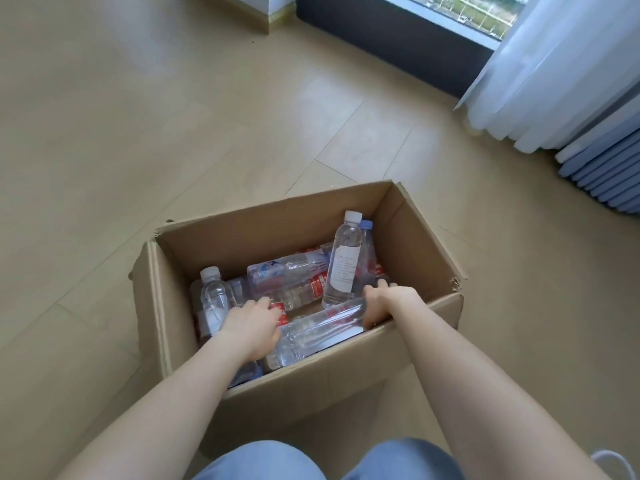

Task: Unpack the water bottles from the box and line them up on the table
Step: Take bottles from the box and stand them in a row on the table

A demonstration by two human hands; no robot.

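An open cardboard box stands on the floor in front of my knees. Several clear plastic water bottles lie jumbled inside it, some with red labels. One white-capped bottle leans upright at the right, with a blue-capped bottle behind it. Another white-capped bottle stands at the left. Both my hands are inside the box on a lying bottle. My left hand wraps its end near the red label. My right hand grips its other end by the box's near wall.
The box sits on a light wooden floor. A white curtain hangs at the upper right beside a dark-framed window. A blue ribbed object lies by the curtain. My knees in blue jeans are at the bottom edge.
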